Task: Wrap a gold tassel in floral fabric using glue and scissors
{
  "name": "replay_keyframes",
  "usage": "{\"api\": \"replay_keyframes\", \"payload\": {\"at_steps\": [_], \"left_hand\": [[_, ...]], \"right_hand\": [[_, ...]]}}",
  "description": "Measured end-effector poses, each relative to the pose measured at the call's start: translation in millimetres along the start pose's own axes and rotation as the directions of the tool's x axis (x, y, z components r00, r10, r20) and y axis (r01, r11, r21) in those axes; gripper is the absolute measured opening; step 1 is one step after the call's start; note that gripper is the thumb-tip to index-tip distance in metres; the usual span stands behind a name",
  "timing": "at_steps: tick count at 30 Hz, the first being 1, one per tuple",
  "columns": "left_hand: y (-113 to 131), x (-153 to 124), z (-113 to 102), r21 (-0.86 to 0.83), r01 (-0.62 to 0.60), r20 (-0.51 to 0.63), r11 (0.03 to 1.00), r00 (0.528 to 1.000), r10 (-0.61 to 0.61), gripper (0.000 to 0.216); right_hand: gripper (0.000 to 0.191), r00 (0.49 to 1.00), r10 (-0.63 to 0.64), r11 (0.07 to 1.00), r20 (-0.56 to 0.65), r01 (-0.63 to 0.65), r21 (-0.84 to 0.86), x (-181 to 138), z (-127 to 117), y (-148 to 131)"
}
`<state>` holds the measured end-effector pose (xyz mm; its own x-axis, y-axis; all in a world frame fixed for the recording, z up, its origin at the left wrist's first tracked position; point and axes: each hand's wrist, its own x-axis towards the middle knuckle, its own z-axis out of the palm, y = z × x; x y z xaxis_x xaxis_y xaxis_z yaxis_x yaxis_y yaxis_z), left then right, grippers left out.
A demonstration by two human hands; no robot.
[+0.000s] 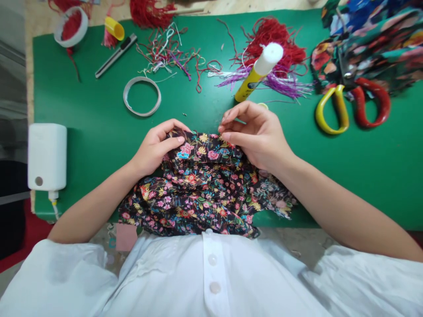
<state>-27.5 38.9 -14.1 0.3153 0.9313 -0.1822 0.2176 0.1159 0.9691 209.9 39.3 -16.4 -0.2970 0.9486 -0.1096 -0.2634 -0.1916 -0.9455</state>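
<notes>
A piece of black floral cloth (pixel 205 193) lies bunched at the table's front edge, its upper edge folded over. My left hand (pixel 155 147) grips the left end of that fold, thumb on top and fingers behind it. At the fold's right end is my right hand (pixel 256 134), its fingers curled and the tips drawn close to the thumb. Whatever sits between those tips, if anything, is too small to make out. Just beyond the right hand a yellow tube with a white cap (pixel 259 72) stands upright.
On the green mat (pixel 99 132) are a tape roll (pixel 142 97), a box cutter (pixel 115 56), loose threads (pixel 168 50) and red yarn (pixel 280 39). Scissors (pixel 346 83) with yellow and red handles lie right, by patterned cloth (pixel 386 44). A white box (pixel 47 156) with a cable stands left.
</notes>
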Motion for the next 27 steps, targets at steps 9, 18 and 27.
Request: {"api": "replay_keyframes", "payload": {"at_steps": [9, 18, 27], "left_hand": [[-8, -2, -2, 0.037, -0.070, -0.026, 0.997, 0.997, 0.071, 0.026], [-9, -4, -3, 0.108, -0.175, -0.069, 0.979, 0.981, 0.183, 0.035], [-3, -4, -4, 0.075, -0.119, 0.031, 0.990, 0.993, 0.117, 0.044]], "right_hand": [[0.031, 0.987, 0.040, 0.987, 0.156, -0.014, -0.162, 2, -4, -2], [0.043, 0.955, 0.086, 0.913, 0.285, 0.040, -0.407, 0, -8, -19], [0.071, 0.977, 0.047, 0.963, 0.210, 0.011, -0.269, -6, -4, -17]]}}
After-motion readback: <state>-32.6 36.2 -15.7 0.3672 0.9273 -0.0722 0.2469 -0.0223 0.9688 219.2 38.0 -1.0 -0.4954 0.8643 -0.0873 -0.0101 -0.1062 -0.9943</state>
